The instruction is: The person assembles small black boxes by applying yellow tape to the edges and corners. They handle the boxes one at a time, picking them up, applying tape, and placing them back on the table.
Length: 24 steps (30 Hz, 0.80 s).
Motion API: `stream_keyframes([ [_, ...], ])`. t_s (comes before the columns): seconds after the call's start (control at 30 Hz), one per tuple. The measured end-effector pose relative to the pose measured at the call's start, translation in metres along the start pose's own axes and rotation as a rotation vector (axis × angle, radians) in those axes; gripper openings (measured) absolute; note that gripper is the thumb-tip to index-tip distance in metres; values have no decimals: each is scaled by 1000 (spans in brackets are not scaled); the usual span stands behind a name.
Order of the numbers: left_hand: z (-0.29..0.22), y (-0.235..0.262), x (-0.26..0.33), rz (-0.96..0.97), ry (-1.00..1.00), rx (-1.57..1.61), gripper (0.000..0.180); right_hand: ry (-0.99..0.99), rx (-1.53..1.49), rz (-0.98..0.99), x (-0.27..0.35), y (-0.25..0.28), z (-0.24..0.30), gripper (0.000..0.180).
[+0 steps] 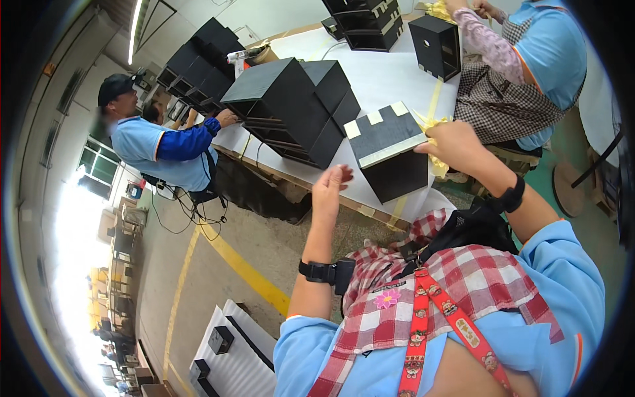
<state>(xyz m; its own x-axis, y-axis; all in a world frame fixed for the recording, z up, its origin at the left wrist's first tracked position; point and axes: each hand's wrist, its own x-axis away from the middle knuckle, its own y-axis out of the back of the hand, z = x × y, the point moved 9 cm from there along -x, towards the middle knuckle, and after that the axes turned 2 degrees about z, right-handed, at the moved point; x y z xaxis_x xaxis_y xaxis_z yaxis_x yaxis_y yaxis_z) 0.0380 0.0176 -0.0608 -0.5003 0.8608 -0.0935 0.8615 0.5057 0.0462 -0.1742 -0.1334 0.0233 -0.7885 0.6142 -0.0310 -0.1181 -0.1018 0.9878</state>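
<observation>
At the near edge of the white-covered bench (397, 73), the black cardboard box with pale taped flaps (390, 155) sits. The right hand (456, 147) pinches yellow ribbon (433, 126) beside it; the left hand (331, 188) hovers nearby, fingers loosely spread. Judging by this, ribbon fitting is underway, needing a steadying grip.

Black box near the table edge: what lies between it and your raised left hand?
Head view: only a bare strip of white table top separates the left hand from the black box; nothing else lies there.
</observation>
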Motion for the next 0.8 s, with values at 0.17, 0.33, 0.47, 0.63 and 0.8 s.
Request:
stream_keyframes([
  [0.17,-37,20,-26,-106,-16,-45,32,355,-565,-349,12,59,52,15],
  [0.33,-78,-17,-54,-9,-188,-161,33,618,-617,-237,-11,24,111,31],
  [0.47,-75,-35,-73,65,-222,-187,32,657,-548,-273,-19,12,120,34],
  [0.63,-56,-67,-96,175,-147,-77,33,671,-590,-325,-24,5,112,26],
  [0.8,-39,-54,-106,101,-200,-152,25,675,-672,-134,-34,0,120,21],
])
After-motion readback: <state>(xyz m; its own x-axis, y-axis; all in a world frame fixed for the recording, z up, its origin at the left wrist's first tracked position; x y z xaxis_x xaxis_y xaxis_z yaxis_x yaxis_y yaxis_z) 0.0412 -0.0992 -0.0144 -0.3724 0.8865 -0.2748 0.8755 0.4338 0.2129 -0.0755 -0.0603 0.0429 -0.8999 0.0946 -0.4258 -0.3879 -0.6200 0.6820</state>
